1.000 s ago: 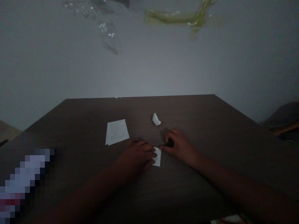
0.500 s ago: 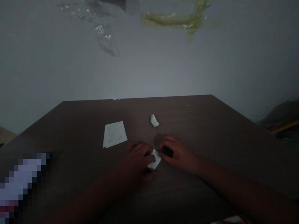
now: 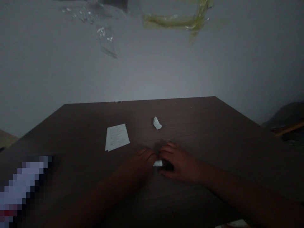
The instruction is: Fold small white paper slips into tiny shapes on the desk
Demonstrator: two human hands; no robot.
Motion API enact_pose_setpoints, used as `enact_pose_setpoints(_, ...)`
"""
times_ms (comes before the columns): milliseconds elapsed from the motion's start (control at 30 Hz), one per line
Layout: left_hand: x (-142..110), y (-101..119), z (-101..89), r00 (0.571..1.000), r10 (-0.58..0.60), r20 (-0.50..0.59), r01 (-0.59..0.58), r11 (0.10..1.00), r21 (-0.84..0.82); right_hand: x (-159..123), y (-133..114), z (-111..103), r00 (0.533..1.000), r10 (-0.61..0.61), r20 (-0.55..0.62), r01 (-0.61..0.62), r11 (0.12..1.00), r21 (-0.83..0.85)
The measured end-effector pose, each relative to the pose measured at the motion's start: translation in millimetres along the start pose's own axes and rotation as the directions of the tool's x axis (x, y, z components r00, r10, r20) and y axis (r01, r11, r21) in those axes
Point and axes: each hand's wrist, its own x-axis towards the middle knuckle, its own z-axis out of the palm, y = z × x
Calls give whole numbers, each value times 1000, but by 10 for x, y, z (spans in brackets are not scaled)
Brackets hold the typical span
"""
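A small piece of printed paper (image 3: 158, 163) shows as a narrow strip between my two hands, low over the table; the rest of it is hidden by fingers. My left hand (image 3: 145, 161) is closed on its left end, the thumb out of sight. From the other side, my right hand (image 3: 178, 162) curls round the right end with bent fingers, its thumb lower down. Beyond the hands lies a small folded or crumpled paper (image 3: 157, 123). Left of it, a short stack of printed paper sheets (image 3: 117, 137) rests flat.
The dark wooden table (image 3: 78, 126) ends against a grey wall (image 3: 152, 72) with clear and yellow tape (image 3: 171, 22) stuck on it. A pixelated bright object with a dark edge (image 3: 23, 183) lies at the left. Dim items (image 3: 289, 128) stand beyond the right edge.
My hands have come together around the small paper, which was lying more spread out and now shows only as a strip. The right hand has shifted slightly nearer to me.
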Motion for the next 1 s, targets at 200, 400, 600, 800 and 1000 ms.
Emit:
enact_pose_setpoints(200,-42,-18,-63,995,-70,-70,57,984,-166,-15,37,52,993,-80,-90,67,988,-142)
enact_pose_setpoints(400,-68,-18,-76,994,-88,-69,71,975,-212,-12,41,43,981,-137,-138,106,971,-215)
enact_pose_setpoints(600,-23,-29,-37,994,-49,-96,37,991,-128,5,53,48,950,-227,-214,179,959,-220)
enact_pose_setpoints(800,-39,18,-24,964,-50,-262,17,992,-129,3,-13,29,927,-243,-286,178,956,-236)
enact_pose_setpoints(1000,-27,116,-11,959,-82,-271,47,990,-132,-8,-113,40,927,-244,-285,166,948,-272)
